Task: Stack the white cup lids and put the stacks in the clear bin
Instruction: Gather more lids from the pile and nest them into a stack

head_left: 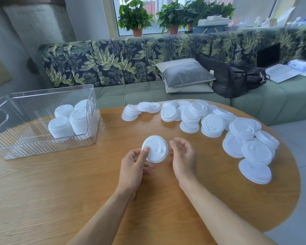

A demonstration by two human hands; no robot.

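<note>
My left hand (133,165) holds a white cup lid (156,149) above the middle of the wooden table (60,191), thumb on top and fingers underneath. Just right of the lid, my right hand (184,156) hovers with fingers relaxed and nothing in it. A clear bin (34,149) stands at the table's left and holds several stacks of lids (71,121) at its right end. Many loose lids and short stacks (212,124) lie spread along the table's far and right side.
A leaf-patterned sofa (113,62) with grey cushions (184,73) and a black bag (237,78) runs behind the table. Potted plants stand on the windowsill. The table's curved edge falls away at the right, near the outermost lids (254,171).
</note>
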